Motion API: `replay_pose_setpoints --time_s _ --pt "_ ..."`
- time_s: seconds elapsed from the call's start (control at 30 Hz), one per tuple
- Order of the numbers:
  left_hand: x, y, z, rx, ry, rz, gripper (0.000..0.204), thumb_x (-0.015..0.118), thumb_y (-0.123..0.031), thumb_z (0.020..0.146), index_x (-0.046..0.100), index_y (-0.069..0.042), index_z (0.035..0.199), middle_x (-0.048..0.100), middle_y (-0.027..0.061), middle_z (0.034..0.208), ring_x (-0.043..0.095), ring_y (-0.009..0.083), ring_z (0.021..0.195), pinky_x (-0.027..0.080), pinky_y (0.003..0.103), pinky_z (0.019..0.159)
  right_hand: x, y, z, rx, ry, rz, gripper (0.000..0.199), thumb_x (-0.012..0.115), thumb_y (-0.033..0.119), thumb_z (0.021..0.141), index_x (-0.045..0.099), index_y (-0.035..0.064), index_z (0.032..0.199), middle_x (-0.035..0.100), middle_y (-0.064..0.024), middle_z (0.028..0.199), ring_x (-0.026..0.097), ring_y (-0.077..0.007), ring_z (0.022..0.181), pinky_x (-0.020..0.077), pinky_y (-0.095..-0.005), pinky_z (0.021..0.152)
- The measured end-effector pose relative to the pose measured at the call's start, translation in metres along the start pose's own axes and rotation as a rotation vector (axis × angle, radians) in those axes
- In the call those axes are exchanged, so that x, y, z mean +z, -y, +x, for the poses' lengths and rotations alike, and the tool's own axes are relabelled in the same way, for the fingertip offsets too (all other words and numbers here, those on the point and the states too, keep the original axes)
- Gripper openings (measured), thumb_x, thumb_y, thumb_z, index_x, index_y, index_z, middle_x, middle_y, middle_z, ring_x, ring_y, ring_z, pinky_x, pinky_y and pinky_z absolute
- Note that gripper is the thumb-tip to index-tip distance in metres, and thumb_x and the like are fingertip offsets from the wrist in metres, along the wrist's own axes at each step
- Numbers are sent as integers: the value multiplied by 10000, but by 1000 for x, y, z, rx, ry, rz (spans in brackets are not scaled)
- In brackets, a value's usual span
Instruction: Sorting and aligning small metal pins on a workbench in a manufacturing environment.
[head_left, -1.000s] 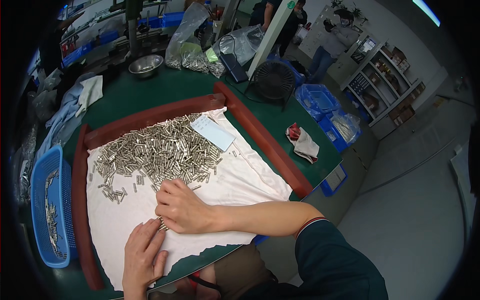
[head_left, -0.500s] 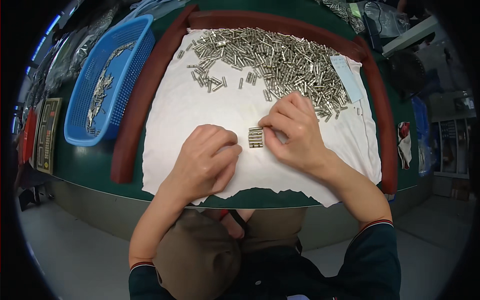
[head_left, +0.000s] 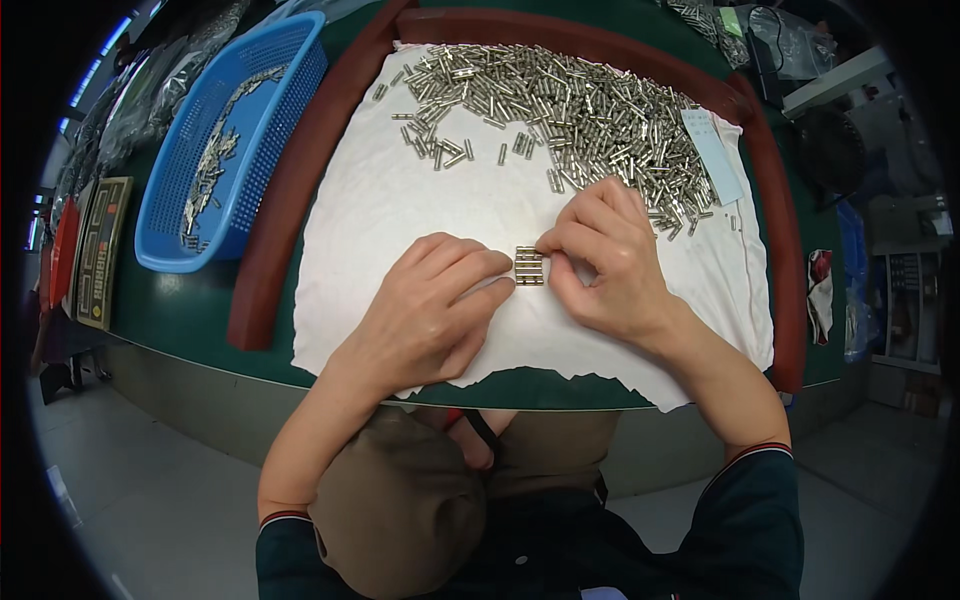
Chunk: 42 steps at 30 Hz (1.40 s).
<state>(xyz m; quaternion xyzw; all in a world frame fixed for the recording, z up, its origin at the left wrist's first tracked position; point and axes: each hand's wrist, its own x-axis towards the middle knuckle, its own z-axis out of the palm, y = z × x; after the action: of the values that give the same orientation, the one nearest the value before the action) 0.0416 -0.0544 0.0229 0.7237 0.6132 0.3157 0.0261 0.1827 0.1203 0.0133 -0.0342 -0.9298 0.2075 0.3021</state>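
Both hands have closed in tighter: left hand (head_left: 432,305) and right hand (head_left: 608,258) now pinch the little row of metal pins (head_left: 528,266) on the white cloth (head_left: 400,200).

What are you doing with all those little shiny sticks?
A person is lining up small metal pins. Both hands rest on a white cloth; the left hand and right hand press a short row of pins together between their fingertips. A big loose pile of pins lies farther back, and a blue basket sits at the left.
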Motion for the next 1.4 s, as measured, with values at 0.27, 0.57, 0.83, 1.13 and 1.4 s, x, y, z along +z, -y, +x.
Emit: replay_pose_setpoints --time_s 0.27,0.57,0.83,1.13,1.4 --pt "1 0 3 -5 -1 -2 389 632 21 684 650 -11 1071 620 132 1226 614 302 1079 465 423 935 -2 1 1 -44 40 66 105 634 17 600 634 88 677 557 -17 759 511 -230 821 384 -373 759" --pt "2 1 0 0 37 16 372 619 19 696 652 -4 1066 642 129 1208 605 302 1125 451 452 973 -2 1 2 -55 10 76 153 615 -14 581 646 71 704 566 -36 741 522 -240 785 387 -357 719" --pt "1 1 -1 12 35 -8 352 618 24 672 668 -3 1020 659 113 1171 616 292 1099 453 445 972 -3 2 2 -53 24 80 139 605 -20 575 623 68 681 557 -40 729 522 -240 771 384 -353 711" --pt "-1 3 -2 78 62 9 414 643 -37 621 655 3 1032 634 105 1155 590 264 1101 444 424 999 -4 2 3 -98 53 117 145 607 -15 573 619 73 687 553 -38 728 520 -239 768 384 -355 716" --pt "-5 -1 -2 103 124 9 399 650 -104 623 659 -11 1012 613 101 1177 571 271 1109 430 448 1013 -5 1 3 -36 -10 99 147 609 -21 597 625 58 719 571 -49 722 525 -242 767 392 -353 708"
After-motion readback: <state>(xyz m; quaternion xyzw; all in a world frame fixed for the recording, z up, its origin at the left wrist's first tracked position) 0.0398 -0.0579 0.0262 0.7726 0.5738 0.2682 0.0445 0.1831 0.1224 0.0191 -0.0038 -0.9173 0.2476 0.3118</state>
